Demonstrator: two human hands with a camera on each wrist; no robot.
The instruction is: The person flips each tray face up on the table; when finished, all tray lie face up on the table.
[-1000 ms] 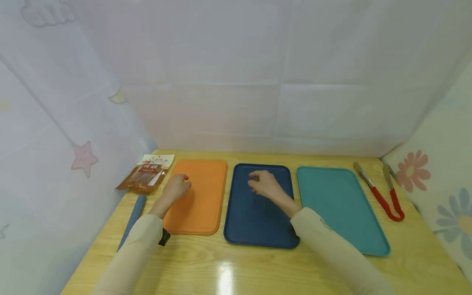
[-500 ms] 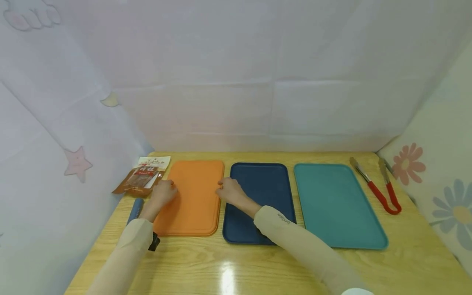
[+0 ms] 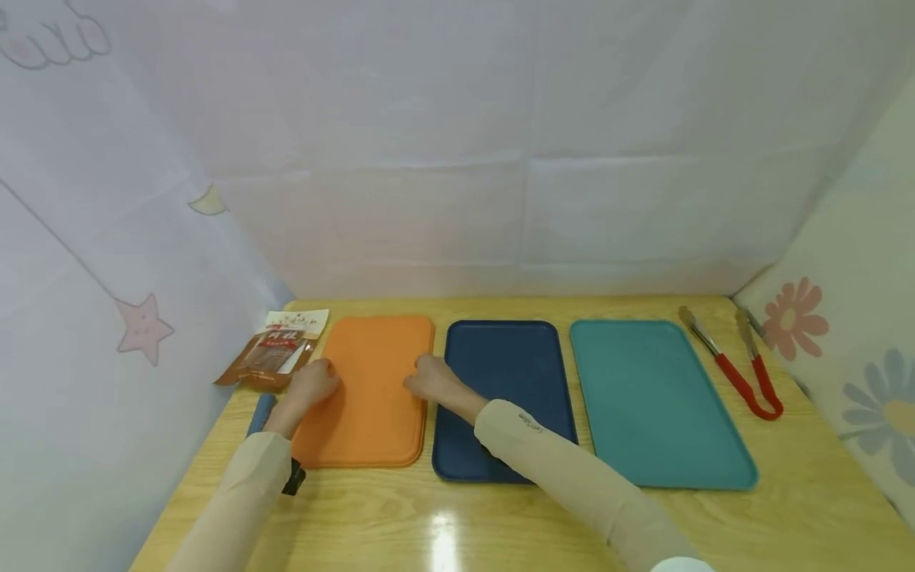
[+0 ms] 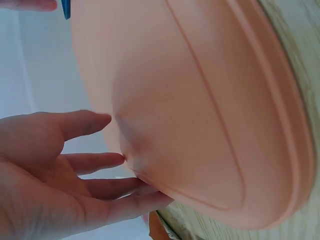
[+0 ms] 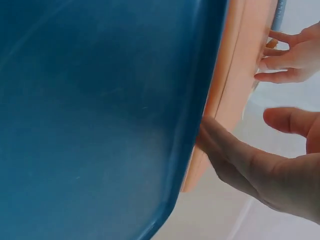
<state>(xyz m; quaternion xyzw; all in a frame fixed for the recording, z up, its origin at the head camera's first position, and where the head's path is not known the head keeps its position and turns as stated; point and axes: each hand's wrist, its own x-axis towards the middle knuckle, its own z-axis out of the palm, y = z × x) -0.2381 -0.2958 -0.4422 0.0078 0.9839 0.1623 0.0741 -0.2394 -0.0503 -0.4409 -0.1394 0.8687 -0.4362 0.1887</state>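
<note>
An orange board (image 3: 372, 397), rectangular with rounded corners and a line inset along its edge, lies flat at the left of the table. At its left side my left hand (image 3: 312, 385) has its fingertips right at the edge, thumb held apart above the surface in the left wrist view. My right hand (image 3: 436, 380) is at the opposite long side. In the right wrist view its fingers (image 5: 240, 152) reach down between the orange board and the dark blue tray (image 5: 100, 120), thumb raised and apart.
A brown food packet (image 3: 275, 353) lies behind the left hand, and a long blue object (image 3: 260, 415) is partly under that arm. A teal tray (image 3: 658, 405) and red-handled tongs (image 3: 749, 385) lie on the right. White cloth walls (image 3: 429, 159) border the table.
My right hand has moved left from above the dark blue tray to the orange board's right edge. My left hand has shifted slightly left to its left edge.
</note>
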